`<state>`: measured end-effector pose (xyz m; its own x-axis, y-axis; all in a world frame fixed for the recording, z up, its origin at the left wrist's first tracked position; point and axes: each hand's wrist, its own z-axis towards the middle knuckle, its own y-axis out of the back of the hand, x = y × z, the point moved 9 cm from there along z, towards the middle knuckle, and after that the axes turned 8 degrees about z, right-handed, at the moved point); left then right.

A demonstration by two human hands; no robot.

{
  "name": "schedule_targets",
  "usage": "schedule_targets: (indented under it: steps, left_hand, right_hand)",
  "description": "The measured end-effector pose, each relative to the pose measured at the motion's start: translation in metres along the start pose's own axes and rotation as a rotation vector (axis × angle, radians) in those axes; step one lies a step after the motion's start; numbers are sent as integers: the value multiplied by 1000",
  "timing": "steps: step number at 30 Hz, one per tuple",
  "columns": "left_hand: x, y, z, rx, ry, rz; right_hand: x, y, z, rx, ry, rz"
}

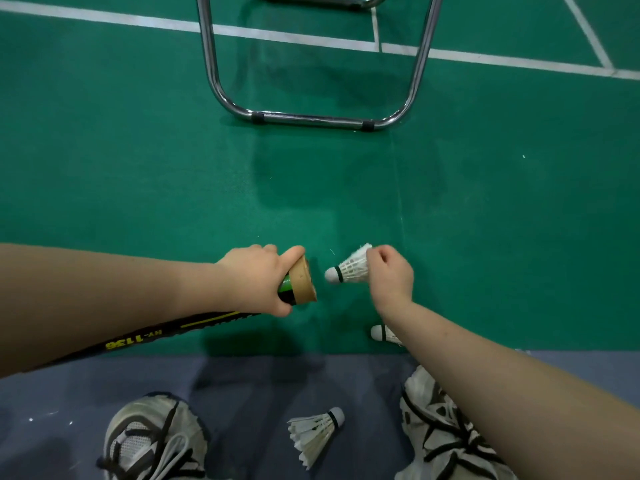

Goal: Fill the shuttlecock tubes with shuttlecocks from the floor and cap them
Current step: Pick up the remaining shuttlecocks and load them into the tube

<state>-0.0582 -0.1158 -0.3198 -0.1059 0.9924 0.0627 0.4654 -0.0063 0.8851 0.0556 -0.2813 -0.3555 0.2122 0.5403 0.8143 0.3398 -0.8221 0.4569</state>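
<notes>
My left hand (256, 278) grips a black and green shuttlecock tube (300, 283) near its open cardboard mouth, which points right. The rest of the tube runs back under my left forearm, showing yellow lettering. My right hand (389, 271) pinches the feather end of a white shuttlecock (349, 266), its cork tip aimed at the tube mouth, a small gap apart. Another shuttlecock (317, 434) lies on the grey floor between my shoes. A third shuttlecock (381, 332) is partly hidden under my right forearm.
A chrome tubular chair frame (311, 119) stands on the green court ahead of my hands. White court lines (294, 37) cross the far floor. My two shoes (152, 441) rest on the grey strip at the bottom.
</notes>
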Motion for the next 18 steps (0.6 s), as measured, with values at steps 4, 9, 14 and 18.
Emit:
schedule_targets:
  steps: [4,9,14,18]
  left_hand:
    - [6,5,2,5,27,-73]
    - [11,19,5,-19,62,-143]
    - [6,24,3,-49,28,-109]
    - [-21,27,1,-70,-96,-81]
  right_hand:
    - [57,-8,-23,29,265,127]
    - [57,-59,-39,398,62,175]
    - [43,-96,-57,779,-210,169]
    - [44,-100,-84,1187,-339,273]
